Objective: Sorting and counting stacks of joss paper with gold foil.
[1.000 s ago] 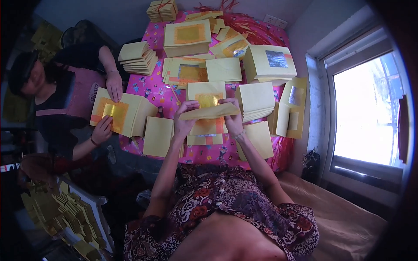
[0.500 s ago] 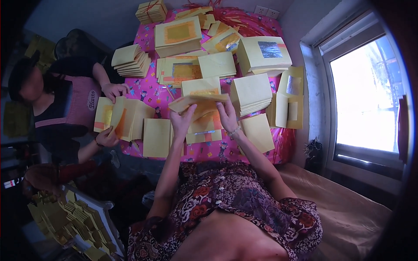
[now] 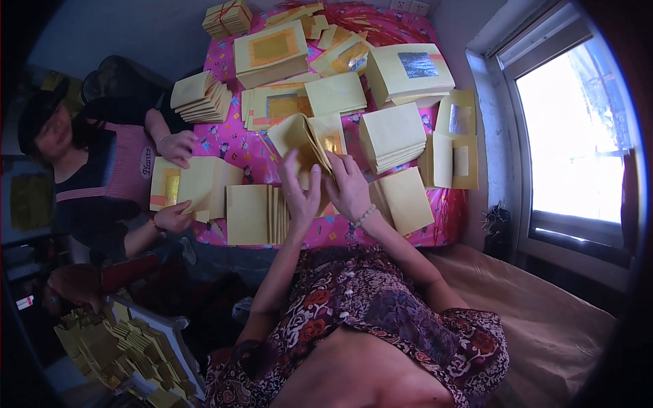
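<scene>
A folded sheaf of yellow paper [image 3: 294, 137] stands tilted on edge over the middle of the table, its leaves parted at the top. My right hand [image 3: 349, 187] grips its lower right edge between thumb and fingers. Beside the lower left of the sheaf, my left hand [image 3: 301, 189] has its fingers apart, slightly blurred by motion. Behind the sheaf, a yellow sheet with a gold foil patch [image 3: 332, 142] shows in part. Folded yellow paper [image 3: 246, 214] lies to the left of my left hand, and another folded stack [image 3: 407, 199] to the right of my right hand.
A pink patterned cloth [image 3: 224, 144] covers the table. Several yellow paper stacks [image 3: 272, 54] fill its far side, near red strips [image 3: 381, 24]. At the left a co-worker [image 3: 102, 156] handles yellow paper [image 3: 187, 183]. A bright window [image 3: 571, 136] is at the right.
The sheaf has turned from lying nearly flat between both hands to standing on edge. My hands have come closer together, the left one off the sheaf. The co-worker's page has lowered.
</scene>
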A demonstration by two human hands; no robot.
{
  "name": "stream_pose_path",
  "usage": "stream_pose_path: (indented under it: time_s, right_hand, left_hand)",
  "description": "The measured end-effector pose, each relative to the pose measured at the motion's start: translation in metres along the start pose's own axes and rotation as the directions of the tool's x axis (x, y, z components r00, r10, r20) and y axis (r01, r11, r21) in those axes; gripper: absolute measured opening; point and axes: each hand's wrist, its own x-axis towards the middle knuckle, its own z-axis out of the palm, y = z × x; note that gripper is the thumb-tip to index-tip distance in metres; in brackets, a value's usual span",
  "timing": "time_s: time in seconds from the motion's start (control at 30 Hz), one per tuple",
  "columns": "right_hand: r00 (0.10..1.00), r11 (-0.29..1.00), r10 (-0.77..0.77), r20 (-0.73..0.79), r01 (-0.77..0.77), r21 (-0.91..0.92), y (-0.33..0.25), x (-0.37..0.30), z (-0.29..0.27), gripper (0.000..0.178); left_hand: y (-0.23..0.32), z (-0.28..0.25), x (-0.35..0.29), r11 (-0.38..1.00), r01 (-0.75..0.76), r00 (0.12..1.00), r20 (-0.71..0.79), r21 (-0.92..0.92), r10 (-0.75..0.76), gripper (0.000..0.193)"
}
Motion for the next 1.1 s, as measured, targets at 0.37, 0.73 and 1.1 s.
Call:
stream_pose_path:
  time_s: [0.37, 0.73, 1.1]
  right_hand:
    - [0.998, 0.998, 0.036, 0.046, -0.038, 0.051, 0.001, -0.008, -0.006, 0.059]
    - [0.979, 0.897, 0.162, 0.127, -0.200, 0.394, 0.005, -0.012, -0.010, 0.061]
    - [0.989, 0.886, 0.123, 0.087, -0.149, 0.439, 0.006, -0.010, -0.014, 0.056]
  left_hand:
    - [0.012, -0.001, -0.003, 0.967, 0.239, 0.967, 0.111, -0.083, -0.229, 0.020]
    - [0.003, 0.000, -0.003, 0.896, 0.399, 0.914, 0.167, -0.196, -0.370, 0.019]
    - [0.003, 0.001, -0.003, 0.803, 0.519, 0.854, 0.207, -0.293, -0.477, 0.021]
